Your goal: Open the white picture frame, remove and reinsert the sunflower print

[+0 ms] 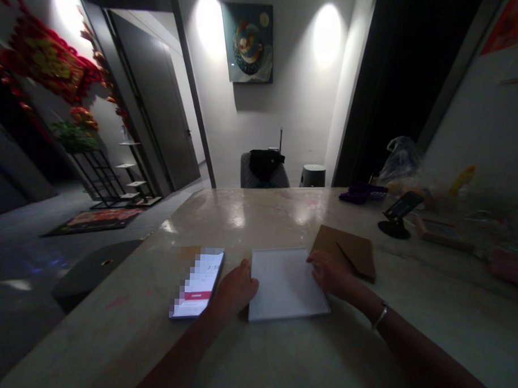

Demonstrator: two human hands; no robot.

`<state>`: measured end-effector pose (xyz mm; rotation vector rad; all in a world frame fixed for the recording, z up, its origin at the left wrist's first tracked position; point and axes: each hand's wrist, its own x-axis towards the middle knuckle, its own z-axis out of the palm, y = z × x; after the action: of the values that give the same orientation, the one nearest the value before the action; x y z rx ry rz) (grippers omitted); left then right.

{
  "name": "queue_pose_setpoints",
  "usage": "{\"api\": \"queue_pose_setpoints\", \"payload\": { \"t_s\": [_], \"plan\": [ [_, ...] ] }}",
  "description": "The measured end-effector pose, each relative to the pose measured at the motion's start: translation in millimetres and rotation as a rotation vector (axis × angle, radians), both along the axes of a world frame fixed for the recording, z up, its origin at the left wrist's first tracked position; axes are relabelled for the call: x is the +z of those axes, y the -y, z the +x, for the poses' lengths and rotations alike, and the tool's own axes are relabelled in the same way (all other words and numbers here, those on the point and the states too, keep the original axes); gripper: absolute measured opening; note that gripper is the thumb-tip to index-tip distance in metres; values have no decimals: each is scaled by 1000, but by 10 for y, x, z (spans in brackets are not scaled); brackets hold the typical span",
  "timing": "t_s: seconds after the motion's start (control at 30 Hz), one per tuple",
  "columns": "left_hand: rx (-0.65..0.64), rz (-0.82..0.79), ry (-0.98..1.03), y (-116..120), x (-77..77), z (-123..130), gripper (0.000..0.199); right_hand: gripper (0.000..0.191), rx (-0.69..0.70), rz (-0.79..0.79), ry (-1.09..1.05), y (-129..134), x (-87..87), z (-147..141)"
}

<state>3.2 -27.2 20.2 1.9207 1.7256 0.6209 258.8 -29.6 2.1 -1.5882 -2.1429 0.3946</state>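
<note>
A flat white rectangular sheet or pad lies on the table in front of me; its exact kind is unclear. My left hand is closed at its left edge, thumb on the border and the other fingers curled. At the upper right edge, my right hand grips it with bent fingers. Just left of my left hand lies a phone with a lit screen, partly pixelated. A brown cardboard-like envelope rests behind my right hand, which covers part of it.
The pale glossy table reaches away to a chair with dark cloth on it. On the right stand a black phone stand, a purple item, a wooden frame-like piece and a plastic bag. A dark stool is at left.
</note>
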Motion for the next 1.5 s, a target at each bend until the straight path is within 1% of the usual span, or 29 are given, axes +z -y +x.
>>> {"api": "queue_pose_setpoints", "payload": {
  "t_s": [0.03, 0.1, 0.17, 0.2, 0.3, 0.43, 0.57, 0.7, 0.73, 0.8, 0.87, 0.93, 1.0, 1.07, 1.17, 1.23, 1.3, 1.37, 1.43, 1.5],
  "plan": [
    [5, 39, 10, -6, 7, 11, 23, 34, 24, 21, 22, -7, -23, -12],
    [-17, 166, 15, -26, 22, 32, 26, 41, 59, 43, 52, -11, -46, -43],
    [-86, 278, 4, -56, 25, 44, 31, 43, 64, 46, 61, -1, -37, -80],
    [-122, 297, -1, -73, 17, 44, 33, 43, 62, 45, 59, 7, -25, -97],
    [-192, 246, 48, -121, -41, 25, 38, 45, 64, 18, 61, 27, 7, -126],
    [-211, 170, 124, -150, -138, -10, 38, 47, 70, -12, 91, 27, -21, -112],
    [-219, 176, 48, -140, -174, -17, 35, 49, 73, -30, 95, 40, -45, -102],
    [-228, 193, -57, -119, -140, -5, 38, 49, 62, -34, 91, 30, -21, -111],
    [-216, 201, -75, -116, -126, -6, 39, 48, 45, -13, 89, 12, -17, -105],
    [-163, 243, -92, -117, -102, -19, 40, 46, -32, 38, 105, -36, -14, -69],
    [-102, 313, -108, -125, -91, -42, 40, 44, -177, 83, 153, -84, -18, 3],
    [-69, 371, -135, -132, -97, -67, 39, 46, -333, 106, 211, -112, -28, 107],
    [-66, 373, -179, -132, -111, -85, 37, 49, -470, 92, 267, -121, -40, 225],
    [-66, 339, -195, -121, -120, -94, 35, 50, -540, 43, 300, -122, -50, 336],
    [-55, 291, -177, -94, -103, -92, 29, 45, -557, -19, 316, -134, -54, 458],
    [-40, 246, -200, -75, -73, -83, 28, 42, -559, -34, 335, -150, -54, 506],
    [-25, 187, -243, -52, -36, -69, 31, 41, -574, -25, 355, -166, -60, 534],
    [-40, 130, -260, -23, 0, -52, 34, 41, -581, -1, 360, -176, -70, 550],
    [-67, 94, -254, 11, 30, -35, 38, 41, -569, 26, 354, -180, -76, 559],
    [-64, 65, -260, 41, 52, -24, 40, 40, -554, 50, 349, -183, -67, 567]
  ]
}}
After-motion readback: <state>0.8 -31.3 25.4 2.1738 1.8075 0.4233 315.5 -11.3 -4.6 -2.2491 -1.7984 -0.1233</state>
